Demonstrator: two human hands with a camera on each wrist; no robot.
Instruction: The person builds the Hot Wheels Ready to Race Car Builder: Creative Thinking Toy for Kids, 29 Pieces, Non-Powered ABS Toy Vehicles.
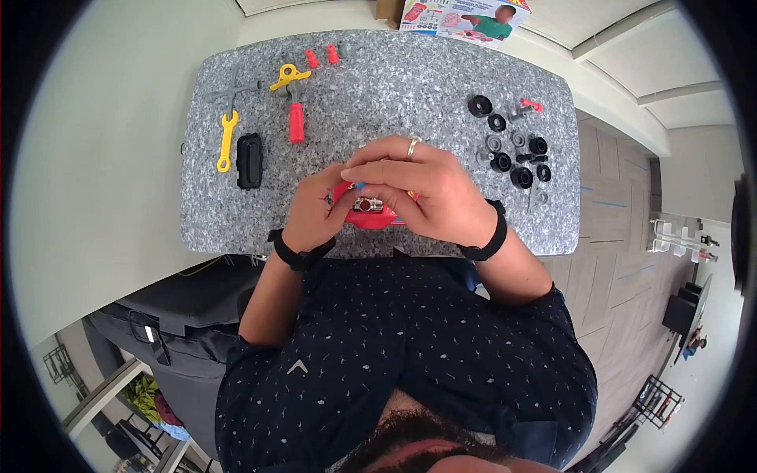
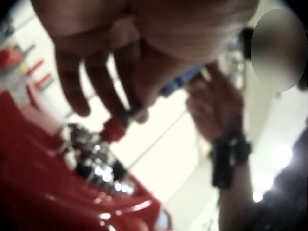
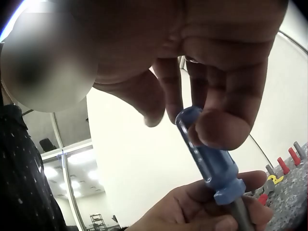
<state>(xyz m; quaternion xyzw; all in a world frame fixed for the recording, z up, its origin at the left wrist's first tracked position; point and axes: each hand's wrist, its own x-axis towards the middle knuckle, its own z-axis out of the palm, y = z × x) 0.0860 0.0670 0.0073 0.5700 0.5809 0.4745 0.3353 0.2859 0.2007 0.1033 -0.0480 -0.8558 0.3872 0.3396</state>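
Observation:
A toy screwdriver with a blue handle and grey shaft stands tilted between the two hands. My left hand pinches it at the shaft, just below the handle's collar. Above that, my right hand has curled fingers on the handle, with the thumb apart from it in the right wrist view. Beneath both hands lies a red toy car body with a chrome engine piece. A small red part shows beside the chrome in the left wrist view. The screwdriver's tip is hidden by the left hand.
At the left lie a yellow wrench, a grey cross-shaped tool, a black tray-like part and a red-handled hammer by a yellow piece. Several black wheels and grey parts lie right. A picture box stands behind.

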